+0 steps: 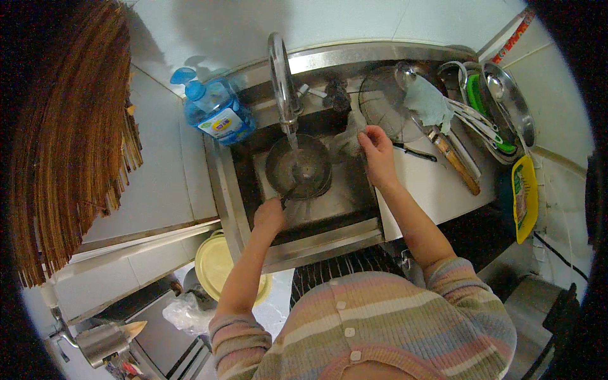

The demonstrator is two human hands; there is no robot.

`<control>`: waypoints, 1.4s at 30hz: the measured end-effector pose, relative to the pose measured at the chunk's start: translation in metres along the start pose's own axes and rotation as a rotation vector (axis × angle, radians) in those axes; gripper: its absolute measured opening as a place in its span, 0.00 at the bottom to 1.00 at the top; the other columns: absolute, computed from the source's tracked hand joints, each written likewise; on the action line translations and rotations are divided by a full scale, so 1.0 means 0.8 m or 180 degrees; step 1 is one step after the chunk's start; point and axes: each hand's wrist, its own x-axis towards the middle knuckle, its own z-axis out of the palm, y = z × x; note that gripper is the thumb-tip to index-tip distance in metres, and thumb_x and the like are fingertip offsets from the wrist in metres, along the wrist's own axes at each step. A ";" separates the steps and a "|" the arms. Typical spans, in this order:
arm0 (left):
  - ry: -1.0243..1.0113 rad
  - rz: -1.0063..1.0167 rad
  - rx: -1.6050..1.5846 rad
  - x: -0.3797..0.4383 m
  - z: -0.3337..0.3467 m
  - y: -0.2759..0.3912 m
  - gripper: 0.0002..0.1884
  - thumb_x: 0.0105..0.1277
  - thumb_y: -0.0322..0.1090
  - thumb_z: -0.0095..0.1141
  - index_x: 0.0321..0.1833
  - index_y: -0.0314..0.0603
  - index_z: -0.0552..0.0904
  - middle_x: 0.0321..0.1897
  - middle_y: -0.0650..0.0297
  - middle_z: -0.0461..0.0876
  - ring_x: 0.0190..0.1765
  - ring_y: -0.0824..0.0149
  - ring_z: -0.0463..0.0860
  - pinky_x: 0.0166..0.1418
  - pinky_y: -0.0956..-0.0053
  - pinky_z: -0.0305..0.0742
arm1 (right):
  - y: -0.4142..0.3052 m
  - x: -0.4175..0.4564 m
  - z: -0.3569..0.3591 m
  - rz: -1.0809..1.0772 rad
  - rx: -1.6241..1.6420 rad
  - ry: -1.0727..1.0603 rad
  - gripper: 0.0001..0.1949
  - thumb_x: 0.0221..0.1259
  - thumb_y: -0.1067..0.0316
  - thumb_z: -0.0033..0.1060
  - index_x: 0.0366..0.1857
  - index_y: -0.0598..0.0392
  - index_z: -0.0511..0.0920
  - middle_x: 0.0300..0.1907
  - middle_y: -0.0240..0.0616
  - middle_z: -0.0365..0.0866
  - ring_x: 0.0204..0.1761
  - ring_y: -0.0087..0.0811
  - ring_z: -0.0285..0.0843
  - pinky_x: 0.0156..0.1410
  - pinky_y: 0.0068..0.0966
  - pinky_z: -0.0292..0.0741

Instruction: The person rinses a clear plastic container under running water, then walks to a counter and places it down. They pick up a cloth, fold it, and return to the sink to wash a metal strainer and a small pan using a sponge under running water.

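In the steel sink (351,209), a small round pan (273,173) stands under the stream of water (293,142) from the curved chrome faucet (278,71). My left hand (269,217) is closed around the pan's dark handle (286,197). At the sink's right side, my right hand (378,154) pinches a thin, pale mesh cloth (352,130) between thumb and fingers. The cloth hangs toward the pan's right side; blur hides whether they touch.
A blue soap bottle (221,121) stands at the sink's back left corner. Right of the sink, a white board (418,190) bears a wire strainer (380,102), a black-handled knife (415,152) and a wooden-handled tool (456,164). Nearby are several pans (522,114) and a yellow basket (531,213).
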 end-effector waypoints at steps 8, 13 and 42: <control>0.0454 0.0504 0.0120 -0.046 -0.048 -0.014 0.14 0.47 0.30 0.60 0.38 0.37 0.75 0.34 0.47 0.79 0.39 0.48 0.79 0.39 0.57 0.76 | 0.087 -0.015 0.052 -0.0478 -0.1416 -0.1324 0.11 0.51 0.70 0.56 0.39 0.59 0.71 0.42 0.42 0.72 0.42 0.37 0.72 0.48 0.28 0.69; 0.0508 0.0557 0.0543 -0.067 -0.098 0.016 0.09 0.53 0.26 0.50 0.37 0.37 0.75 0.28 0.50 0.80 0.34 0.50 0.81 0.36 0.60 0.77 | 0.109 -0.032 0.085 -0.2376 -0.3659 -0.2306 0.16 0.55 0.67 0.48 0.49 0.54 0.68 0.53 0.43 0.68 0.52 0.44 0.68 0.57 0.40 0.65; 0.1296 0.0033 -0.1709 -0.083 0.006 0.081 0.25 0.46 0.27 0.59 0.51 0.35 0.71 0.27 0.44 0.76 0.35 0.43 0.76 0.38 0.56 0.71 | 0.129 -0.013 0.124 0.2992 0.2407 0.0349 0.13 0.58 0.66 0.47 0.45 0.59 0.69 0.46 0.41 0.73 0.45 0.42 0.73 0.48 0.49 0.71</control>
